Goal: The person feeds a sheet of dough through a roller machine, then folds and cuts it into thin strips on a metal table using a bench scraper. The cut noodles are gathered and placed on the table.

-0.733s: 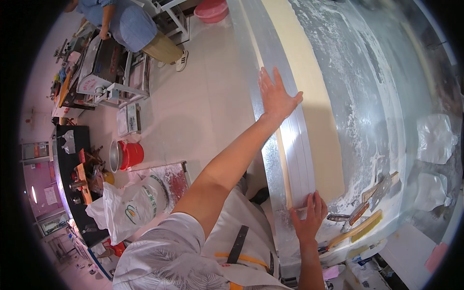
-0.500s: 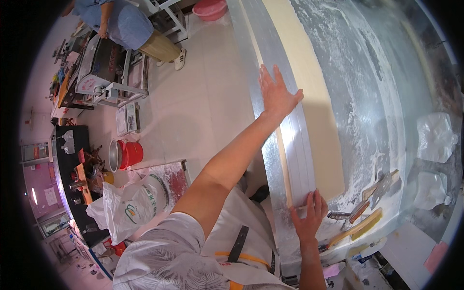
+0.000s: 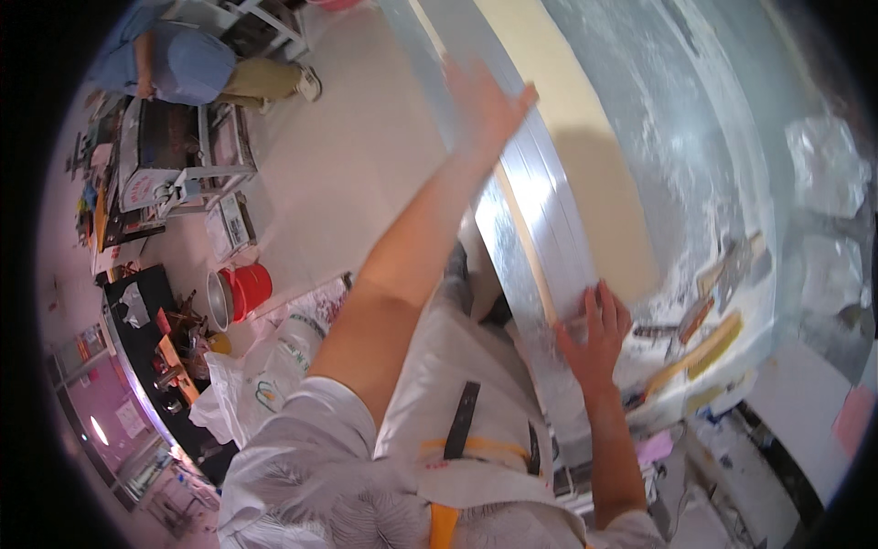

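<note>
in the upper middle of the frame the left hand (image 3: 485,102) is stretched out over a long, flat metal bar (image 3: 540,178), its grip released with the fingers apart and the thumb pointing out to the right; it is blurred, so i cannot tell how firmly it bears on the metal. right of the lower centre, the right hand (image 3: 596,337) is at the bar's near end, its grip also released, thumb and fingers spread around the corner there. the bar runs from the top of the frame down to that hand, lying along a pale sheet of dough (image 3: 608,210); the sheet shows on the bar's right side, and a narrow pale strip (image 3: 523,218) shows along its left. beneath them is a grey worktop (image 3: 681,151), streaked with white powder toward the right. at the lower right of the frame, near the right hand, lie a wooden-handled tool (image 3: 697,320) and a brush (image 3: 709,349) with yellowish bristles, and two clear plastic bags (image 3: 828,166) are at the right edge. in the upper left a person (image 3: 187,69) in blue stands by a machine, while a red bucket (image 3: 249,289) and a white sack (image 3: 279,366) are at left of centre.
</note>
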Available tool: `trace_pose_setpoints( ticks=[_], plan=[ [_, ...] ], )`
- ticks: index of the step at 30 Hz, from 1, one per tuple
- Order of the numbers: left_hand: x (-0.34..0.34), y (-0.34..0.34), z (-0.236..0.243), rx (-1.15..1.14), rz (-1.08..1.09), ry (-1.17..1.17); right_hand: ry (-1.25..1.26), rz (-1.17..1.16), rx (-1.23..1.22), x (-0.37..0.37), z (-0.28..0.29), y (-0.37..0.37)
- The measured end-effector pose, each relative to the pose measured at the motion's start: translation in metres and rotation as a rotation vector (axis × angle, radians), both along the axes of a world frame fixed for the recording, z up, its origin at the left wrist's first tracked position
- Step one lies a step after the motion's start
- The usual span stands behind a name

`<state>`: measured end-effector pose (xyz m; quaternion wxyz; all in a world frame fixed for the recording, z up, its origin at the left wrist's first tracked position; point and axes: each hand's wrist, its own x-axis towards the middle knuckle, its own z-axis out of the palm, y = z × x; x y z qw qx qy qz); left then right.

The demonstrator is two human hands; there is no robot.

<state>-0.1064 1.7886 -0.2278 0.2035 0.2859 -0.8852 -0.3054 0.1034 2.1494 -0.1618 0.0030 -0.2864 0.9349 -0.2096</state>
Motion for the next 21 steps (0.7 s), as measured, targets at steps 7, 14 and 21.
trace_pose_setpoints(
  ticks=[7, 14, 21],
  plan=[
    [-0.010, 0.006, -0.007, -0.017, -0.005, -0.028, 0.012, -0.056, -0.059, 0.006, -0.006, -0.002],
    [-0.012, -0.008, -0.021, -0.125, -0.064, -0.110, -0.109, -0.128, -0.046, 0.011, 0.000, 0.000],
    [-0.014, -0.001, 0.000, -0.058, -0.048, -0.189, -0.119, -0.606, -0.139, 0.052, 0.012, 0.073]
  ],
)
